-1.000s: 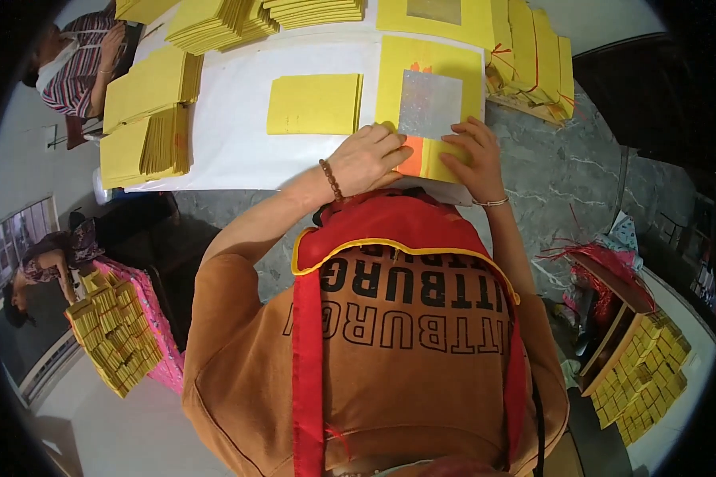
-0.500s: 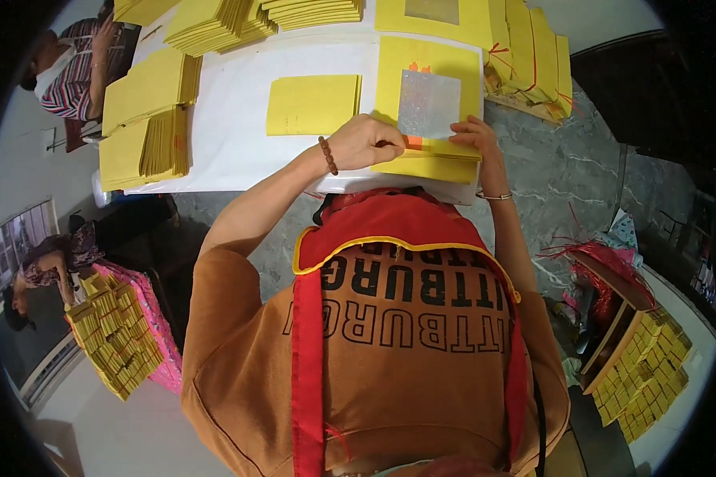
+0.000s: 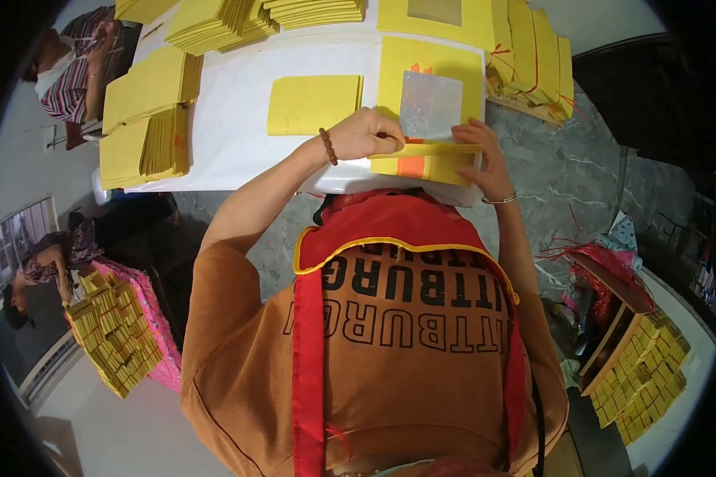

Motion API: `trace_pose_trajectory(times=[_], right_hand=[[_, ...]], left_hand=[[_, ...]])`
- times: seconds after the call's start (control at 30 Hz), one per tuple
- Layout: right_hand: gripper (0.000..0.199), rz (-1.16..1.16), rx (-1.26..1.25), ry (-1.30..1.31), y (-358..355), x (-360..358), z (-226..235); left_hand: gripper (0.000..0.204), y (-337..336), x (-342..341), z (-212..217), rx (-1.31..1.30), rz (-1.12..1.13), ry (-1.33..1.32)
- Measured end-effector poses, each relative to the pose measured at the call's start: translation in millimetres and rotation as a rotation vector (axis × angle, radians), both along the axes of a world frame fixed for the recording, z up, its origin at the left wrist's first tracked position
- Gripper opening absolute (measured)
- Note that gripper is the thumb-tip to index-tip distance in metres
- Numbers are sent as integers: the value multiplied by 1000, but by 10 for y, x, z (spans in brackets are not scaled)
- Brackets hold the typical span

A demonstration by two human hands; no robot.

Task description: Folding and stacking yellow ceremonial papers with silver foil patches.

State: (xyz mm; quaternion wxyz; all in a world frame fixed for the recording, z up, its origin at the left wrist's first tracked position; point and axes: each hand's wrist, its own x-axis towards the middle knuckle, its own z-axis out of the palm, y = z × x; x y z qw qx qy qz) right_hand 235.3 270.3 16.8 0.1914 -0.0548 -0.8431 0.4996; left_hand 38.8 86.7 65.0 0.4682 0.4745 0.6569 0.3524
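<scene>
A large yellow paper sheet (image 3: pixel 391 67) lies at the right front of the table, with a translucent grey sheet (image 3: pixel 431 103) on top. Its near part is lifted into a narrow raised fold, and an orange strip (image 3: pixel 410 166) shows on the near side. At the fold's left end, my left hand (image 3: pixel 367 133) is closed in a pinch on the yellow paper. My right hand (image 3: pixel 492 163) is at the fold's right end, fingers and thumb apart on either side of it. Left of the sheet lies a small folded yellow paper stack (image 3: pixel 313 105).
Yellow paper stacks (image 3: pixel 147 87) line the table's left side, and more (image 3: pixel 207 24) lie at the back. Tied yellow bundles (image 3: pixel 533 60) stand off the right edge. Two other people (image 3: pixel 75 75) are at the left; one (image 3: pixel 52 262) is beside a pile of yellow bundles (image 3: pixel 115 334).
The near part of the yellow sheet has been raised into a standing fold, uncovering more orange strip. My right hand's thumb has moved nearer, away from its fingers.
</scene>
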Motion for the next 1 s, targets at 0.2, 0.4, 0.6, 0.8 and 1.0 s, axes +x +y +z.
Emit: trace_pose_trajectory(times=[0.2,0.4,0.6,0.8,1.0], right_hand=[[23,-61,-46,-63,-48,-2,-120],[19,-57,-173,24,35,-29,134],[15,153,157,-91,-121,167,382],[27,-162,-228,-417,-172,-43,333],[48,-412,-495,-184,-265,-222,262]], left_hand=[[38,-102,-65,145,321,-169,360],[37,-181,-99,17,421,-53,948],[20,-406,154,37,447,-22,664],[15,-303,190,-195,35,463,162],[13,-208,104,-264,-108,572,-137]])
